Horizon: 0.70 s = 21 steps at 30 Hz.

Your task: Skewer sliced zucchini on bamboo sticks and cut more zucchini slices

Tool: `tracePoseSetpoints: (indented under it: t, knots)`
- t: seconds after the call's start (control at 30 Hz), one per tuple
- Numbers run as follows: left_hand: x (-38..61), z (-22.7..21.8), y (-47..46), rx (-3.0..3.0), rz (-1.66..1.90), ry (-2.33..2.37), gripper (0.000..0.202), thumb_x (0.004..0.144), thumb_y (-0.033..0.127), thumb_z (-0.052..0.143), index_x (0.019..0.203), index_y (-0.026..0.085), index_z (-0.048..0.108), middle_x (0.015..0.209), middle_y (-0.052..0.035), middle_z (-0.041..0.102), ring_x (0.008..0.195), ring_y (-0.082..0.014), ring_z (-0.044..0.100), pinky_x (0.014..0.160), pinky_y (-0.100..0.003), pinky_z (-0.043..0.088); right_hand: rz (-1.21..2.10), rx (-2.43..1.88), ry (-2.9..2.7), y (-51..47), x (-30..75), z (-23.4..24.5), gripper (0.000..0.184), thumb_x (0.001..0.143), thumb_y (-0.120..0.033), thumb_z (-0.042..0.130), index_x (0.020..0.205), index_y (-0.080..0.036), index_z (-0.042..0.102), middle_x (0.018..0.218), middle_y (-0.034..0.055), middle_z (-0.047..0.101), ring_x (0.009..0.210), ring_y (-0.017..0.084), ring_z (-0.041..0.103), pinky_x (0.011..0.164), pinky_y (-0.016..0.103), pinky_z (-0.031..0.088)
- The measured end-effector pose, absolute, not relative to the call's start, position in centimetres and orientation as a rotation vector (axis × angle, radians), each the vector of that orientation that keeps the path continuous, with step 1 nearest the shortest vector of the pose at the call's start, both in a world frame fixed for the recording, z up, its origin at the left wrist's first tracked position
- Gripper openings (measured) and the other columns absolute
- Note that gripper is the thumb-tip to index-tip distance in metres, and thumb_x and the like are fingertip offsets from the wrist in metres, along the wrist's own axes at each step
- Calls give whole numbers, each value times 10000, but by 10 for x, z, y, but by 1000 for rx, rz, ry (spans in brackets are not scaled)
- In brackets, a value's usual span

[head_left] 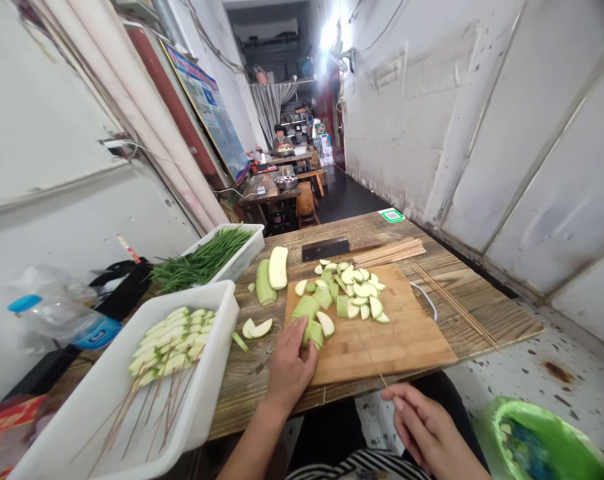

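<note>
My left hand is at the near left edge of a wooden cutting board, its thumb and fingers closed around a pale green zucchini slice. My right hand pinches a thin bamboo skewer in front of the board's near edge; the skewer points up over the board and no slice shows on it. A pile of cut zucchini slices covers the board's upper part. Left of the board lie two larger zucchini pieces and a few loose slices.
A white tub on the left holds skewered zucchini. Behind it, another white tub holds green stalks. A cleaver and bundled skewers lie beyond the board. A green bin stands lower right. A person sits farther back.
</note>
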<state>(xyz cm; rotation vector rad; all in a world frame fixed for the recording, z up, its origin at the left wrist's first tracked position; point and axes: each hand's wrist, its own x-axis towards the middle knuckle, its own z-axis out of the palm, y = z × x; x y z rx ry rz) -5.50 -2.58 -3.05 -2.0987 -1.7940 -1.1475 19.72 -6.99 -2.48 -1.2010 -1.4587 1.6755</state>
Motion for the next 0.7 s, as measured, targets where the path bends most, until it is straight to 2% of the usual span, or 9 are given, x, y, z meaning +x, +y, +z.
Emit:
tracePoseSetpoints:
  t: [0.1,0.2,0.3,0.4,0.47,0.53,0.6,0.7]
  knots:
    - [-54,-28,-20,-2089,-1195,-1835,355,789,166,499,1142,156,538,1131,-111,587,1075,-216,518,961,-366,389,1604,-1210,-1537,-70,189,-28,334,893,-490,342,891,-185,479,525,-75,398,389,68,302,364,182,231]
    - [-56,-24,-13,-2056,-1250,-1890,285,799,170,488,1067,164,587,1060,-104,622,1017,-206,551,943,-355,394,1465,-1163,-1619,-67,186,-31,281,897,-425,373,793,-186,478,582,-51,428,478,91,387,445,200,315]
    - [-59,-16,-1,-2071,-1290,-1899,226,779,190,523,974,171,635,1063,-109,622,1016,-211,553,942,-348,387,1418,-1130,-1671,-65,185,-35,231,911,-365,354,891,-179,490,593,-43,456,547,114,440,515,218,350]
    - [-59,-2,13,-2091,-1346,-1902,172,749,209,561,882,174,663,1100,-110,608,1048,-221,538,957,-352,368,1494,-1118,-1619,-67,183,-41,258,915,-359,331,1039,-173,459,574,-53,465,478,105,403,449,209,312]
    - [-56,9,20,-2049,-1484,-2007,166,743,231,572,873,180,664,1048,-93,631,996,-213,566,937,-352,386,1509,-1110,-1542,-67,182,-44,285,906,-383,340,1049,-174,471,619,-41,490,432,91,379,409,203,296]
    - [-52,21,24,-1976,-1754,-2221,190,742,258,581,900,173,645,906,-72,664,849,-189,615,838,-334,454,1433,-1106,-1492,-67,181,-44,293,885,-406,383,998,-171,518,695,-6,530,482,102,446,445,213,352]
    - [-47,31,23,-1853,-2194,-2423,211,737,263,597,919,158,613,783,-43,658,716,-155,624,700,-279,497,1336,-1115,-1501,-65,182,-40,290,871,-410,425,951,-170,566,710,12,547,587,136,513,535,234,408]
    - [-40,42,14,-1459,-3052,-2516,145,714,173,613,849,141,574,762,-31,641,704,-129,626,625,-211,503,1274,-1126,-1562,-62,183,-29,323,890,-394,408,1025,-167,594,579,-22,501,553,137,495,551,240,411]
